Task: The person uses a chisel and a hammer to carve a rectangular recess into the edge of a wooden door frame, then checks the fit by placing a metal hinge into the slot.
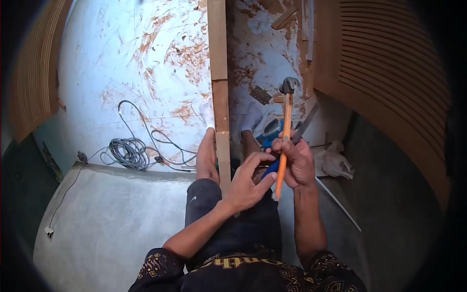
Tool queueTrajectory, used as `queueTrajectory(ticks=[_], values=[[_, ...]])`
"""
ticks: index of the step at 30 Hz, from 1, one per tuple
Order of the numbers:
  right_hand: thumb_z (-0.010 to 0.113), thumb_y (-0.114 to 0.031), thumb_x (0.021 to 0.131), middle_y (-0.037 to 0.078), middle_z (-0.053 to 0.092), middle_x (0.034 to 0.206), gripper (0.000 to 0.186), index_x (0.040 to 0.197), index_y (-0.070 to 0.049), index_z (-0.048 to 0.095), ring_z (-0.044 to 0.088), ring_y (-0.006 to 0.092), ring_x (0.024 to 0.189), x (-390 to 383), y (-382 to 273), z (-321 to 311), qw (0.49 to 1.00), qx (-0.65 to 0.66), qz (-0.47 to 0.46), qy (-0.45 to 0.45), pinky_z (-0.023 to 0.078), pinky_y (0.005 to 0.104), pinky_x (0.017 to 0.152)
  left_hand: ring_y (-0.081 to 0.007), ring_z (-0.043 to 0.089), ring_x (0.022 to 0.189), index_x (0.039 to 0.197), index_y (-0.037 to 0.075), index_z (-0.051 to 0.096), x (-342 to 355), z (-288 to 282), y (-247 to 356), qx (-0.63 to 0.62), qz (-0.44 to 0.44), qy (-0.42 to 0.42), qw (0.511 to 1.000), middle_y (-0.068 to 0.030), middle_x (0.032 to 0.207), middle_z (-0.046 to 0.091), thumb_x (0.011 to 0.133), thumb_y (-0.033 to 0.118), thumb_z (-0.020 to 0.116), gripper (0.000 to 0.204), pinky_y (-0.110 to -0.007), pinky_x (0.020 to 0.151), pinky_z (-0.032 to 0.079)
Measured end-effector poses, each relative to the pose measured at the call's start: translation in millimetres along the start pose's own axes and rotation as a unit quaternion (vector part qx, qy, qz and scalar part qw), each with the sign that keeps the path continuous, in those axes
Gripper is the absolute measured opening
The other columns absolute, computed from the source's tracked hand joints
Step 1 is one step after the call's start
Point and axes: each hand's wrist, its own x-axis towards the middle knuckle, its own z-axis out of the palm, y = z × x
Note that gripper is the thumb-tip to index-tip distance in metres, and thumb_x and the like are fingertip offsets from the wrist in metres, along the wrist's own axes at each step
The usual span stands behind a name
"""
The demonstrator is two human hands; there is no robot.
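My right hand (299, 163) grips a claw hammer (287, 114) by its orange wooden handle, head up, together with a flat metal blade (305, 124) behind the hammer. My left hand (248, 185) is just to the left, its fingers curled at the blue handle (269, 170) of the bladed tool; how firmly it grips is partly hidden. Behind both hands lies a blue-and-dark tool (272, 129), partly hidden. A narrow wooden plank (219, 58) runs away from me between my legs.
Slatted wooden panels (379, 53) (36, 73) rise at both sides. A coiled cable (127, 153) lies at left on the debris-strewn white floor (97, 58). A hinge-like plate (260, 95), wood offcuts (284, 17), a plastic bag (335, 160) and a white strip (340, 204) lie at right.
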Motion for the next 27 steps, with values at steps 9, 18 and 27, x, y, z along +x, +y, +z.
queueTrajectory(ticks=[9,18,27], values=[[0.086,-0.008,0.084,0.007,0.068,0.096,0.041,0.113,-0.001,0.058,0.066,0.0115,0.086,-20,-3,41,0.997,-0.060,0.029,-0.032,0.054,0.0241,0.077,-0.0425,0.066,0.108,0.133,0.001,0.052,-16,-18,18,0.037,0.067,-0.011,0.997,-0.0214,0.120,0.063,0.090,0.000,0.067,0.046,-0.044,0.094,0.051],[0.082,-0.014,0.089,0.008,0.070,0.090,0.031,0.108,-0.003,0.060,0.068,0.0154,0.077,6,-15,48,0.998,-0.057,-0.022,-0.021,0.057,0.0299,0.079,-0.0412,0.065,0.103,0.132,0.000,0.051,-68,-40,15,0.110,0.012,-0.039,0.993,-0.0220,0.113,0.063,0.093,0.003,0.065,0.042,-0.042,0.090,0.051],[0.065,-0.010,0.102,-0.001,0.053,0.082,0.017,0.113,-0.010,0.052,0.048,0.0062,0.060,15,-111,29,0.966,-0.175,-0.189,0.029,0.056,0.0313,0.068,-0.0267,0.069,0.102,0.135,0.003,0.039,-124,-65,-3,-0.038,-0.027,-0.140,0.989,-0.0207,0.119,0.063,0.102,0.001,0.056,0.038,-0.039,0.089,0.054]])
